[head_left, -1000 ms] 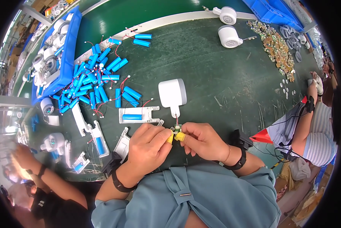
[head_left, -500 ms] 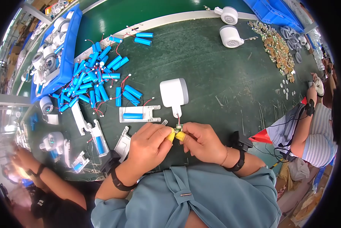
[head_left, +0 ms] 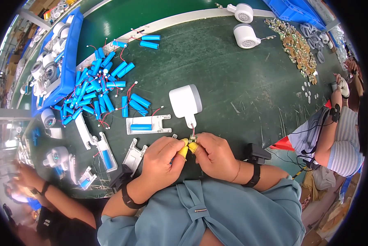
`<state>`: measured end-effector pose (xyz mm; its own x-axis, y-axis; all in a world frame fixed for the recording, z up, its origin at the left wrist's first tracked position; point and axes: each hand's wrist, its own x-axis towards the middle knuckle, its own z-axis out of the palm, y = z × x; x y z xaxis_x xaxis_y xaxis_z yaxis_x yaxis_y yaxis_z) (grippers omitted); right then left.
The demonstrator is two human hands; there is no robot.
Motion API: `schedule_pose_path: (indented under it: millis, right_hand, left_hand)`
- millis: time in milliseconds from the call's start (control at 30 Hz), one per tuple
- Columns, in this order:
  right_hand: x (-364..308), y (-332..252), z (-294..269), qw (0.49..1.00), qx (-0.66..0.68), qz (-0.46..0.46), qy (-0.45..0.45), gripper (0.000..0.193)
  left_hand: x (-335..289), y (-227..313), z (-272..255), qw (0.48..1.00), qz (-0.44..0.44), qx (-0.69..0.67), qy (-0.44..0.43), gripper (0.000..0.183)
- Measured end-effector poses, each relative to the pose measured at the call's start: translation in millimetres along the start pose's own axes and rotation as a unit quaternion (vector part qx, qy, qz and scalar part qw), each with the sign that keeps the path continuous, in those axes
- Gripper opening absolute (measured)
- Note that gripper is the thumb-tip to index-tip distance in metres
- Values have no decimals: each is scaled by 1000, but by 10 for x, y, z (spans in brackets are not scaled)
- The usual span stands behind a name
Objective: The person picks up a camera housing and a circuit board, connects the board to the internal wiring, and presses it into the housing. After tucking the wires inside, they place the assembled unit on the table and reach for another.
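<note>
Between my two hands, near the table's front edge, a small green circuit board [head_left: 193, 139] is pinched at the fingertips. My left hand [head_left: 162, 158] grips it from the left, with yellow covers on the thumb and a finger. From the other side my right hand [head_left: 217, 156] holds it too, its thumb also covered in yellow. Thin wires [head_left: 193, 130] run from the board up into the neck of a white fan head [head_left: 183, 101] with a grey rim, which lies on the table just beyond. The fingers hide most of the board.
Blue battery cells [head_left: 94, 84] with red and black wires lie piled at left. White handle shells [head_left: 149, 124] lie nearer. A blue crate [head_left: 71, 61] holds white parts. Small circuit boards [head_left: 300, 55] are heaped far right, near two more fan heads [head_left: 246, 36]. Co-workers' arms [head_left: 65, 201] flank me.
The view has shifted slightly. Both hands remain pinched on the board, with the fingers slightly repositioned; the fan head stays on the table.
</note>
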<state>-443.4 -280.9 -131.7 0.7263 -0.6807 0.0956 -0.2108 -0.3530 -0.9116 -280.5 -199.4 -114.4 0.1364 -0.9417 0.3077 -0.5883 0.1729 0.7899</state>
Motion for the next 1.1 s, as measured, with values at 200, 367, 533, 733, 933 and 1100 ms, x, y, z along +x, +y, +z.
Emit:
schedule_pose_path:
  millis: [200, 367, 533, 733, 933, 1100]
  right_hand:
    - [-4, -2, -13, 1000, 8, 7, -10, 9]
    - [9, -21, 1, 998, 52, 20, 3, 10]
    - [-34, -26, 52, 997, 8, -50, 58, 14]
    - [-48, 0, 75, 993, -39, -84, 74, 16]
    - [-87, 82, 153, 990, -61, -101, 71, 18]
    - [-107, 96, 156, 990, -62, -105, 67, 19]
  left_hand:
    - [-16, -8, 34, 1000, 17, 0, -6, 26]
    - [27, -23, -33, 994, -91, -57, -29, 24]
    - [-3, -125, -76, 975, -165, -139, -50, 25]
    - [93, -31, -68, 982, -148, -71, -94, 25]
    - [64, 4, -37, 976, -175, -94, -85, 20]
    - [65, 22, -8, 973, -194, -105, -70, 19]
